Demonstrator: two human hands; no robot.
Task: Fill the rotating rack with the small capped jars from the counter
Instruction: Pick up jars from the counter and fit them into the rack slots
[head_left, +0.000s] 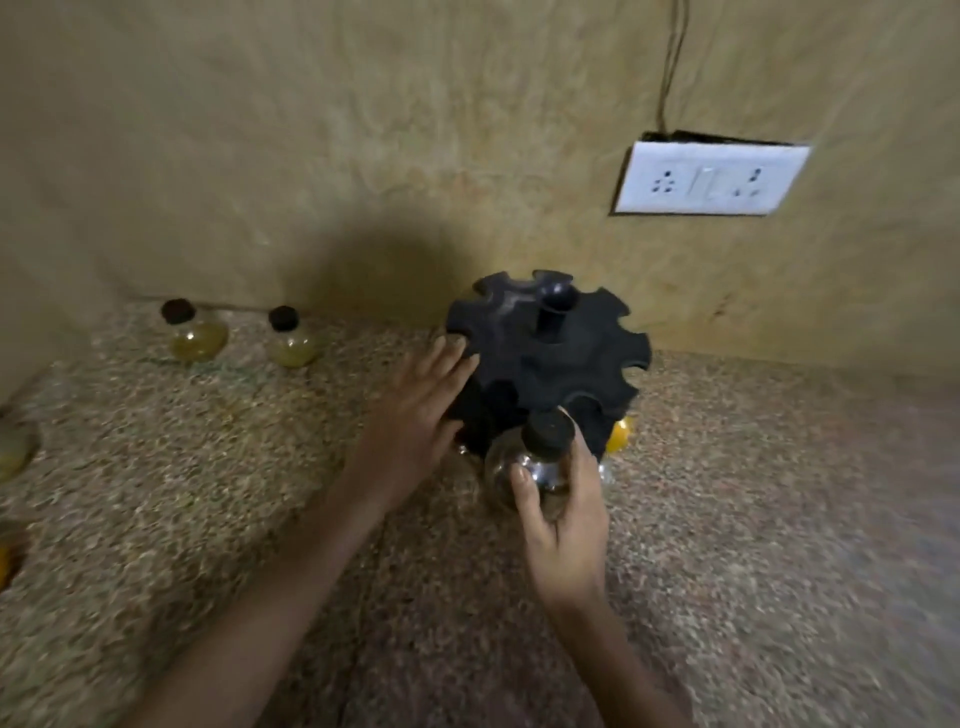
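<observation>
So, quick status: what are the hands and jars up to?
Left hand flat on rack. Right hand grips clear jar at rack's front. Two jars wait back-left.

The left hand (415, 410) reaches forward on a bare forearm, its fingers straight and together, with the tips against the side of the black rotating rack (524, 358). The right hand (563, 525) grips a clear black-capped jar (506, 467), thumb on the near glass and fingers curled round the far side.
</observation>
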